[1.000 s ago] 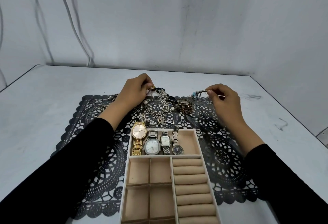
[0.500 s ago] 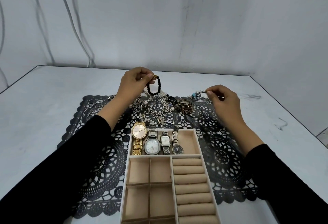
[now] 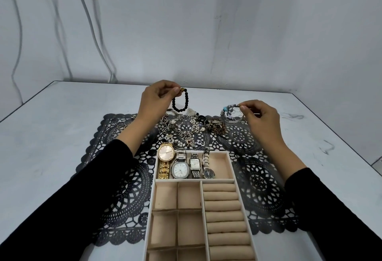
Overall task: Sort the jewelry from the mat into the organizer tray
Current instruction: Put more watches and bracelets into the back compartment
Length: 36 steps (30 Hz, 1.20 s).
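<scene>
Grey table: L hand point(image 3: 158, 98) pinches black-bead bracelet point(image 3: 180, 101).

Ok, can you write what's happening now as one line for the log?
left hand: holds black bead bracelet | right hand: holds charm bracelet | organizer tray: four watches

I see soft, even, cool light with faint shadows; the bench point(image 3: 51, 136) edges bow from the wide lens, and detail stays sharp.
</scene>
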Tool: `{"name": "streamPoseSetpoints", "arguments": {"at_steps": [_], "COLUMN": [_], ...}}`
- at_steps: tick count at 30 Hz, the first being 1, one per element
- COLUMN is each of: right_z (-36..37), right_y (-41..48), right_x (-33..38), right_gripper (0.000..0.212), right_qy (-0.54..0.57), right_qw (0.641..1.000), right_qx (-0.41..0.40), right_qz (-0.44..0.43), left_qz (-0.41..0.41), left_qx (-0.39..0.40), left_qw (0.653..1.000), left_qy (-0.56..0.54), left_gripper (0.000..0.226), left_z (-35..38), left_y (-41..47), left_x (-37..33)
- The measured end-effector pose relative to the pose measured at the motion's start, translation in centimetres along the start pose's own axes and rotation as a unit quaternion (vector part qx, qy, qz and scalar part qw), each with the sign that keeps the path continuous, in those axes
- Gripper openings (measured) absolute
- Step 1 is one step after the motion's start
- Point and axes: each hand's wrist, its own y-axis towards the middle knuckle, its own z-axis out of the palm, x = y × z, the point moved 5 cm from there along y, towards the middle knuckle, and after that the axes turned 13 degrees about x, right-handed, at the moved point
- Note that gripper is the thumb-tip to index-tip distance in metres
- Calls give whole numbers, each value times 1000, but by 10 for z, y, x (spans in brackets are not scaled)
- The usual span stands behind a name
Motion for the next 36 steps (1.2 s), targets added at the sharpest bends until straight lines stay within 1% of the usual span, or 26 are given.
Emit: {"name": "streamPoseSetpoints", "arguments": {"at_steps": [7,12,20,27,36], "right_z": [-6,-9,-10,-5,6], "right_y": [-8,-26,-53,-74,-87], "right_x": [18,34,58,65,58], "right_gripper": [7,6,8,7,7], "right_qy": [25,45,112,140,107], "right_qw": [1000,999,993,990,992], "right_qx": [-4,-10,-25,-7,58], "right_qz": [-5,-4,-8,-1,35], "left_qz": [13,28,54,60,53], "left_qx": [-19,-32,-54,-68,-75], "left_qw": [1000,999,996,994,994], "left_qy": [-21,-30,-36,-57,-62], "left_gripper": [7,8,7,10,11], "left_z": [-6,-13,-26,-37,-40], "left_y": [-21,-44,-83,-119,-137], "left_x": [-18,-37,-67,-77,-77]}}
